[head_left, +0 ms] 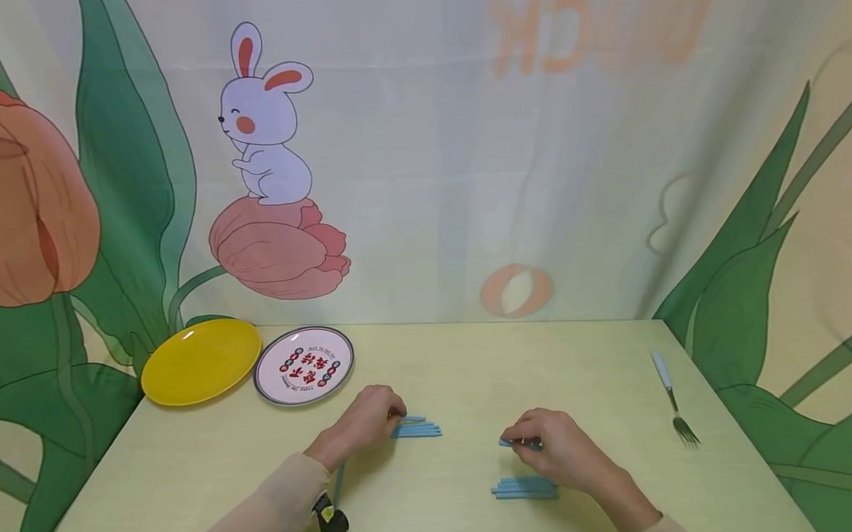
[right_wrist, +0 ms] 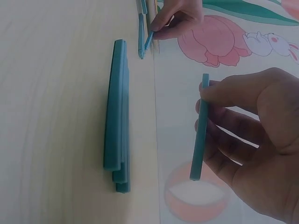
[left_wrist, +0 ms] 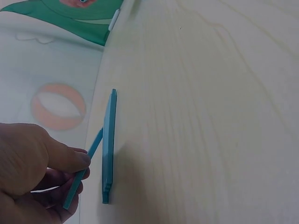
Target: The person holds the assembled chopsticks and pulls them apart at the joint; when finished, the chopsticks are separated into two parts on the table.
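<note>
My left hand (head_left: 368, 416) pinches a thin blue stick (left_wrist: 74, 192) between thumb and fingers, its far end right at a small row of similar blue sticks (left_wrist: 108, 149) on the table. In the head view, that row (head_left: 419, 431) lies just right of the left fingertips. My right hand (head_left: 559, 453) pinches another blue stick (right_wrist: 200, 140) by thumb and fingertips, raised over the table. Below and nearer to me lies a second bundle of blue sticks (head_left: 525, 488), side by side with slightly uneven ends; the right wrist view shows this bundle (right_wrist: 116, 112) beside the hand.
At the back left, a yellow plate (head_left: 200, 363) and a white plate (head_left: 303, 388) with printed red characters stand side by side. A fork (head_left: 671, 396) with a pale handle lies near the right edge. A printed cloth (head_left: 416, 154) hangs behind the table.
</note>
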A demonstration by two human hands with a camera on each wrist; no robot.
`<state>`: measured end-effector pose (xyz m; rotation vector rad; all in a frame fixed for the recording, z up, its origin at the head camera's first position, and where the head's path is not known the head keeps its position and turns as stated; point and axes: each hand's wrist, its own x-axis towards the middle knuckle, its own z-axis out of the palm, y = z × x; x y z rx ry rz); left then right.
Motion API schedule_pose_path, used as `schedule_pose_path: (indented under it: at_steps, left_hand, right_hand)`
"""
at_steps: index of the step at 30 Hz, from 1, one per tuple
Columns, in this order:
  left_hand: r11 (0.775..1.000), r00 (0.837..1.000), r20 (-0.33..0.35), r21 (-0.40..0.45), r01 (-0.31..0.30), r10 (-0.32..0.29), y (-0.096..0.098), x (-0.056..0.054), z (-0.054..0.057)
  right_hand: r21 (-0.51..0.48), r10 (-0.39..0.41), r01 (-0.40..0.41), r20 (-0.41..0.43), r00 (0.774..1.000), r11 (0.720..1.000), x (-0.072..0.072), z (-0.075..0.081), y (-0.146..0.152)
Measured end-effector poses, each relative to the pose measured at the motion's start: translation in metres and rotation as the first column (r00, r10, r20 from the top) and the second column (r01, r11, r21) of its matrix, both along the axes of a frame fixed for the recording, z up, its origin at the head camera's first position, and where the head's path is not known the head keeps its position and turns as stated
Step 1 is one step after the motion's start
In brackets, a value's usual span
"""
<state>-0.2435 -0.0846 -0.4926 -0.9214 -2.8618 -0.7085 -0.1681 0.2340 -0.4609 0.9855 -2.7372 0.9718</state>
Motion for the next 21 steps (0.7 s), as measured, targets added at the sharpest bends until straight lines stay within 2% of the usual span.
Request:
schedule_pose_path:
  at_steps: [6,11,21]
  left_hand:
    - [1.000,0.999,0.043,-0.015,-0.005,0.006,0.0005,-0.0008,-0.0011]
    - [1.000,0.999,0.048,-0.023,-0.005,0.006,-0.0003,-0.0015,-0.0033]
    - [0.999,0.997,0.078,-0.040,-0.025,0.028,-0.0012,-0.0032,-0.0060]
  right_hand:
    - [0.009,-0.004,0.004,0.025,1.000,1.000,0.0001,-0.0011,0.0004]
    - [0.030,-0.005,0.004,0.041,0.999,1.000,-0.0004,-0.0030,0.0009]
    - [0.103,0.038,-0.044,0.058,0.998,0.994,-0.0035,-0.0088,0.0015]
